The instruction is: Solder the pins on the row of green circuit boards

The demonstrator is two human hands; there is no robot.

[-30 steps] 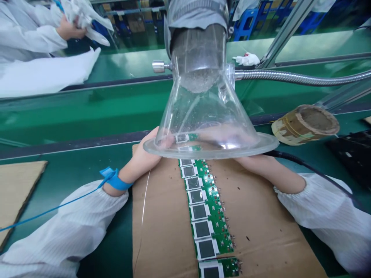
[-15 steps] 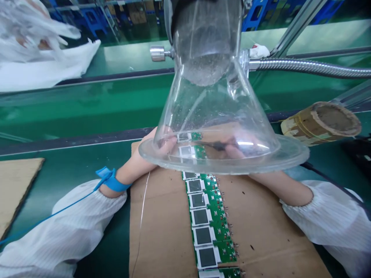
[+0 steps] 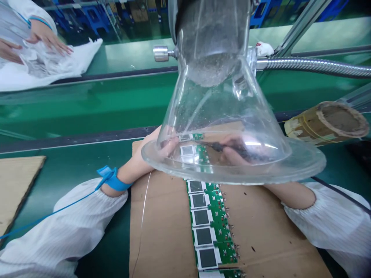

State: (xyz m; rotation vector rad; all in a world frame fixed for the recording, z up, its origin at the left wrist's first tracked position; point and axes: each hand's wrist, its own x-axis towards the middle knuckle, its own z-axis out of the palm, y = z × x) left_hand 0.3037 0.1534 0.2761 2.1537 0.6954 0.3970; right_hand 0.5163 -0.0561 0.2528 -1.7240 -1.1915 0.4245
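Right-hand grip (image 3: 234,152) on dark tool (image 3: 217,146), under dusty clear hood (image 3: 213,58)

A glossy green workbench (image 3: 87,104) runs across the room beneath slanted aluminium extrusion rails (image 3: 303,21). Bright blue plastic stools (image 3: 262,13) stand stacked beyond it.

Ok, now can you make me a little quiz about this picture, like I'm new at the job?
1. What colour is the strap on the left wrist?
2. True or false: the green circuit boards lie on brown cardboard.
3. Which hand holds the dark tool seen through the clear hood?

Key: 1. blue; 2. true; 3. the right hand.
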